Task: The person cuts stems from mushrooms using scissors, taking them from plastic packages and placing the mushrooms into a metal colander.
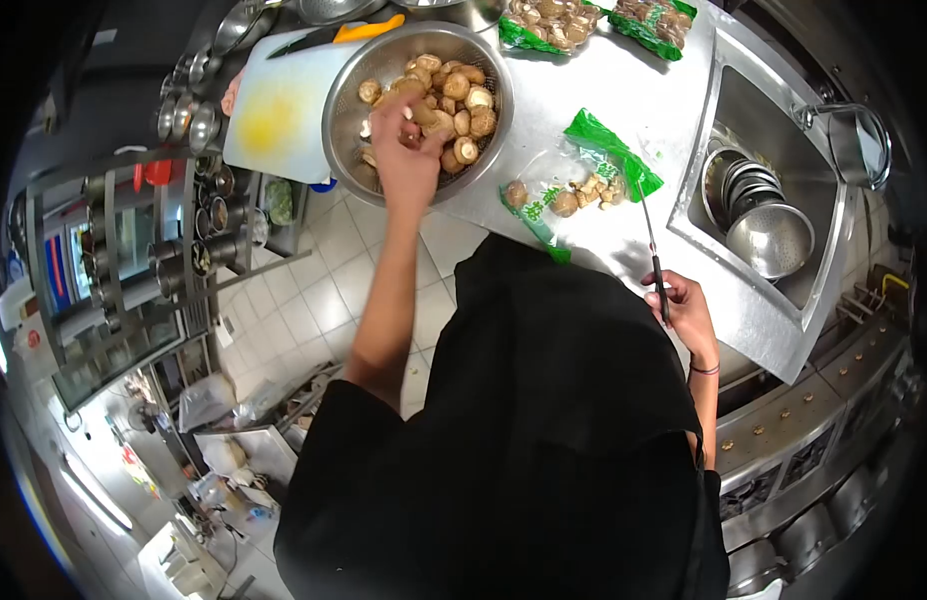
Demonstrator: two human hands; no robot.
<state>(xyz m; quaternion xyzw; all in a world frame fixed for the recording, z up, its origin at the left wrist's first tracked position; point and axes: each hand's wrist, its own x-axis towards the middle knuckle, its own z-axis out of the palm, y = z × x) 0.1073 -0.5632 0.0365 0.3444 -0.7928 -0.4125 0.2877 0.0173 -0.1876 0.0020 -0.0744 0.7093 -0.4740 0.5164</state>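
Steel surface (542, 105), largely open between opened bag (632, 162) and sink (749, 105), bears a bowl (346, 120) of mushrooms (457, 86); left hand (404, 155) inside, half-curled, grip unclear; right hand (690, 312) clasps a black-handled tool (659, 278).

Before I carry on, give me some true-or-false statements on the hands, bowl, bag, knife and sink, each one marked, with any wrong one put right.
1. The left hand reaches into the metal bowl of mushrooms. True.
2. The right hand is empty. False: the right hand holds a black-handled tool.
3. An orange-handled knife lies at the far edge of the white cutting board. True.
4. The sink is on the left of the metal bowl. False: the sink is on the right.
5. Some mushrooms are on or in the green-and-clear bag on the counter. True.
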